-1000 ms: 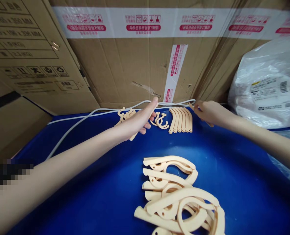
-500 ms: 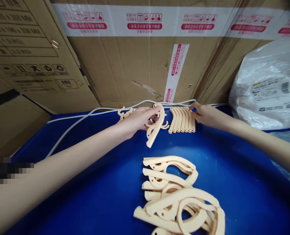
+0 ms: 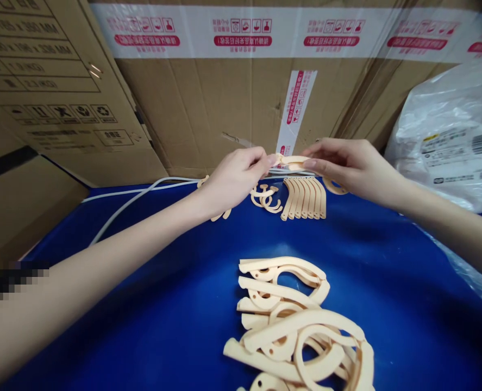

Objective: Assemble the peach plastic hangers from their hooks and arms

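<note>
Both my hands are raised at the back of the blue surface, holding a beige folding hanger point(image 3: 292, 161) between them, seen nearly edge-on. My left hand point(image 3: 241, 176) pinches its left end with thumb and fingers. On its right end, the thumb and fingers of my right hand point(image 3: 346, 163) are closed; how its parts join is hidden. Beneath them lies a row of curved beige hanger arms point(image 3: 305, 199), side by side. Loose hanger hooks point(image 3: 265, 196) lie left of that row. A rounded beige piece point(image 3: 335, 186) shows under my right hand, partly covered.
A pile of folded beige hangers point(image 3: 298, 331) lies in front on the blue surface point(image 3: 163, 304). White cables point(image 3: 143, 191) run along the back. Behind stand cardboard boxes point(image 3: 208, 103), with a clear plastic-wrapped package point(image 3: 448, 146) at the right.
My left hand has lifted the hanger and turned it edge-on. My right hand has risen from beside the row of arms and come to the hanger's other end. The front pile is unchanged.
</note>
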Tool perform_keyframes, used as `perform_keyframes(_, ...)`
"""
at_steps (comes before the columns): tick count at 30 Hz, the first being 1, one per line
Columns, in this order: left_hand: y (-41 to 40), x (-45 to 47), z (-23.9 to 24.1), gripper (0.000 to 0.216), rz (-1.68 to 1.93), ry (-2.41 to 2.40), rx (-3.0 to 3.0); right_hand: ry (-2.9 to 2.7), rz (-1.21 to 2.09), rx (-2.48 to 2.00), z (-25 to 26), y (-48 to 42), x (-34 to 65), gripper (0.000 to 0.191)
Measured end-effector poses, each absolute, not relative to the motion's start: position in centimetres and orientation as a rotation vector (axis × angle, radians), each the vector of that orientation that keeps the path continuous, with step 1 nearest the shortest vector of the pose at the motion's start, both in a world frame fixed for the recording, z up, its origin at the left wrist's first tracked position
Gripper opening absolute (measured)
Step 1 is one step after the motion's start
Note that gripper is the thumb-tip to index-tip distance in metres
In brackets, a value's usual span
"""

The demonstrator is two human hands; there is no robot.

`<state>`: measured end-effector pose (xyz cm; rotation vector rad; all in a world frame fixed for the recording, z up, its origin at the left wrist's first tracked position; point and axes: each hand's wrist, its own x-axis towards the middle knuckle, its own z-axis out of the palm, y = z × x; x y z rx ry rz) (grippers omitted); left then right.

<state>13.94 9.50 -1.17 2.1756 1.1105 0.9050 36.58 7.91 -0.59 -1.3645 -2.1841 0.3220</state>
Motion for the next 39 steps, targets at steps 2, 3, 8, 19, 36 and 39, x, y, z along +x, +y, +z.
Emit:
perform_keyframes(2,9.1,13.5,-1.5,0.037,0.908,1.137,2.362,-2.318,-0.072,-1.383,-0.4,7.7,36.7,0.038)
perform_keyframes(3,8.8,13.3,-1.7,0.036,0.903,1.151,2.414,-2.367,-0.219,-1.361,-0.4,7.7,36.7,0.04)
perform_keyframes(8,8.5,12.6,-1.7,0.033,0.804,1.116,2.468,-2.38,0.294,-1.229,-0.2,8.1,37.2,0.038)
perform_keyframes(19,7.2,13.0,-3.0,0.028,0.836,1.237,2.582,-2.611,-0.311,-1.435,-0.6,7.7,35.5,0.022)
perform_keyframes(36,12.2,12.3,-4.8,0.02,0.073,1.708,2.409,-2.339,0.59,-1.65,-3.9,11.0,32.0,0.034)
perform_keyframes(39,12.2,11.8,-4.7,0.02,0.099,1.758,2.412,-2.296,0.635,-1.629,-3.8,11.0,31.4,0.035)
